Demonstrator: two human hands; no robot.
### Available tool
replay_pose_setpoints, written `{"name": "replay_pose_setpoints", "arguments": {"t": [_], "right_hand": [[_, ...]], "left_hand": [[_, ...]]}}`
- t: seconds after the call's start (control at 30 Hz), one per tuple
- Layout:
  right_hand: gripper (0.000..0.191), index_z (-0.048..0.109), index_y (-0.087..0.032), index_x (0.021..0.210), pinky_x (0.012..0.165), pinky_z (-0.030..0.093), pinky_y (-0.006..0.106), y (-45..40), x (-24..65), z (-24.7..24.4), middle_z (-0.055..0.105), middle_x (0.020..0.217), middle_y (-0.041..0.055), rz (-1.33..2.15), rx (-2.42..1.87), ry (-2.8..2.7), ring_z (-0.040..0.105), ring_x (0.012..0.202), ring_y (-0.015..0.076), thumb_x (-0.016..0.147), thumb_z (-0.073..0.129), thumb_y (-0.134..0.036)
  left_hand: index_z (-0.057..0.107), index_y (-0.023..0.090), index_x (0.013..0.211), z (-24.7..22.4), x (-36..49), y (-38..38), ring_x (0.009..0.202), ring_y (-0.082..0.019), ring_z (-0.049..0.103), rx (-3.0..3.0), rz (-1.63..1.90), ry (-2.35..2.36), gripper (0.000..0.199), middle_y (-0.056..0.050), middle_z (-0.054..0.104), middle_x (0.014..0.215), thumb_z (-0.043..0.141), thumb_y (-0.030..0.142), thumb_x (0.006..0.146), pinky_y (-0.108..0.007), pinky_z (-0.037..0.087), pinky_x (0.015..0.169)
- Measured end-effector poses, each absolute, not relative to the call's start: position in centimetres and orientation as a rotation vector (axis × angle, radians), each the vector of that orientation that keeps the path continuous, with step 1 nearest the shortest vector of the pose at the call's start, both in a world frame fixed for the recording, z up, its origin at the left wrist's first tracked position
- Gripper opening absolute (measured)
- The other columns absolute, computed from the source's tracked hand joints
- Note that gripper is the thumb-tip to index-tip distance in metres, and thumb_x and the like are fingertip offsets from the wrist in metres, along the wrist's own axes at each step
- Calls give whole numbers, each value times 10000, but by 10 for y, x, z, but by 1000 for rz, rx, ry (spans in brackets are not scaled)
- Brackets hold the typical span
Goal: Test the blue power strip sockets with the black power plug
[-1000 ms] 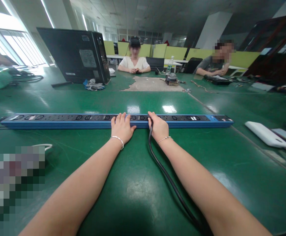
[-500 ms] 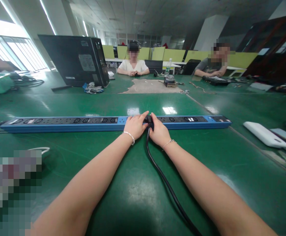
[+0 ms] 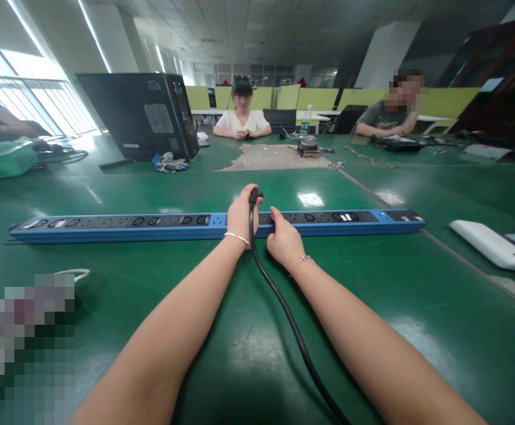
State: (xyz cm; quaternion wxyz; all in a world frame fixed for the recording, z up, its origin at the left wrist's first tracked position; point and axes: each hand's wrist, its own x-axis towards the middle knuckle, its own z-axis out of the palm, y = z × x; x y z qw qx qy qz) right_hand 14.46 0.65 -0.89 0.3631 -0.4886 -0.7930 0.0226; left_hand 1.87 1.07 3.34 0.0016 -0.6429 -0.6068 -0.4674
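A long blue power strip (image 3: 173,235) with black socket sections lies crosswise on the green table. My left hand (image 3: 241,215) is closed around a black plug (image 3: 256,193), held up over the middle of the strip. From the plug a thick black cord (image 3: 284,304) runs down between my forearms and out at the bottom. My right hand (image 3: 285,239) rests on the strip just right of the plug, its fingers curled over the front edge. Some of its fingertips are hidden. Part of the strip is covered by both hands.
A white box-shaped device (image 3: 490,243) lies at right. Behind the strip are a black computer case (image 3: 151,118), gloves (image 3: 170,163) and a bottle (image 3: 306,121). A green basket (image 3: 5,160) stands at far left. Two people (image 3: 242,121) sit across the table; another person's arm shows at left.
The plug has come up off the strip and moved left in my left hand. My right hand has let go of the plug and stays at the strip. The view has shifted slightly.
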Motion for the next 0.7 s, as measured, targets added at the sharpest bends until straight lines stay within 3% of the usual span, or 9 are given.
{"name": "replay_pose_setpoints", "arguments": {"t": [0.17,0.37,0.7], "right_hand": [[582,453,-38,1281,958,454,353,6,143,-8,593,1197,161,5,-1276,-2081,580,1054,235,700,416,-46],[557,492,-38,1241,994,426,367,8,141,-10,555,1260,158,-41,-1203,-2102,538,1130,230,689,424,-46],[496,553,-74,1180,997,417,385,7,142,-10,553,1267,153,-48,-1184,-2131,527,1150,223,700,430,-61]], "left_hand": [[541,207,1171,57,-31,4,886,-191,632,-2140,-1242,-1838,346,-60,677,1012,480,288,841,-302,465,825],[557,231,1177,43,-94,-17,898,-196,638,-2237,-958,-1995,379,-62,682,1038,478,371,834,-308,476,818],[524,262,1221,26,-86,-21,936,-208,637,-2203,-626,-2018,377,-64,677,1069,439,392,877,-316,472,816]]}}
